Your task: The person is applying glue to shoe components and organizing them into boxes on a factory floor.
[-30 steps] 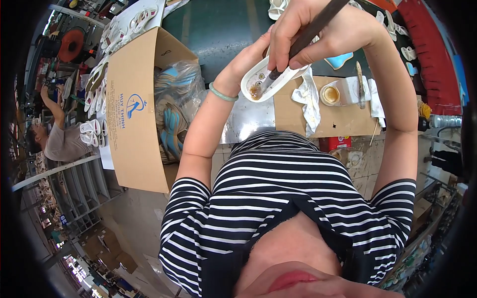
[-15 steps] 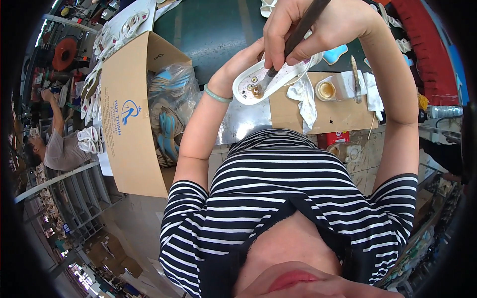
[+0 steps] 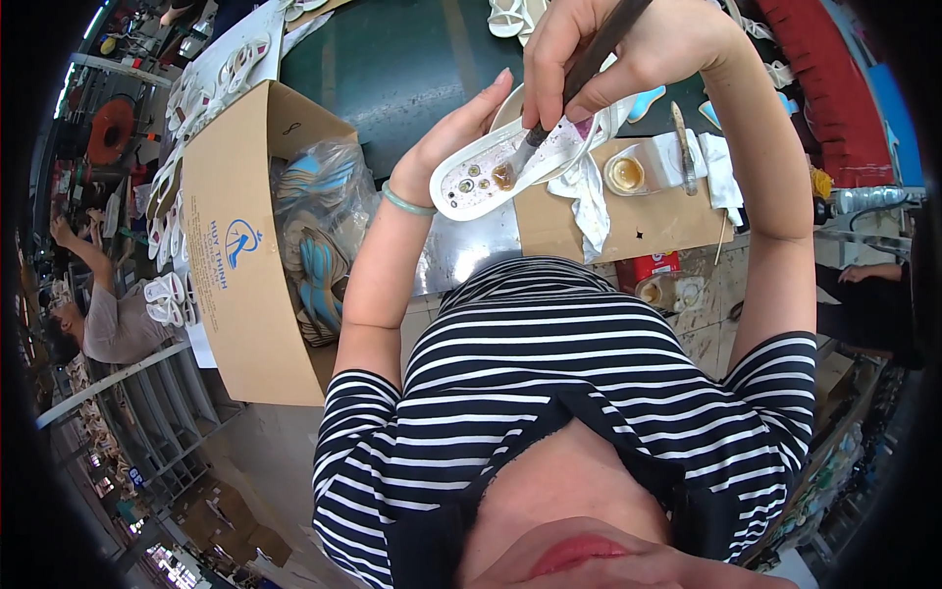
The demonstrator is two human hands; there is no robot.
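Note:
My left hand (image 3: 453, 139) supports a white sandal (image 3: 453, 207) from its left side, thumb or a finger stretched up along its edge. The speckled footbed faces up, with several small round metal-looking spots near the heel. In my right hand (image 3: 653, 49) is a dark-handled brush (image 3: 601, 54), pinched between thumb and fingers. Its pale bristles touch the footbed beside a wet amber patch (image 3: 503, 176) that looks like glue. The fingers under the sandal are hidden.
An open carton (image 3: 226, 245) of bagged insoles stands left. A cup of amber liquid (image 3: 625, 175), a second brush (image 3: 684, 147) and a stained white rag (image 3: 591, 218) lie right on cardboard (image 3: 545, 236). Beyond is a green belt (image 3: 412, 69). People work at left (image 3: 118, 319) and right (image 3: 868, 309).
The sandal and my left hand have shifted a little left and down in view. The brush tip stays on the footbed, and the amber patch looks smaller. The surroundings have shifted slightly.

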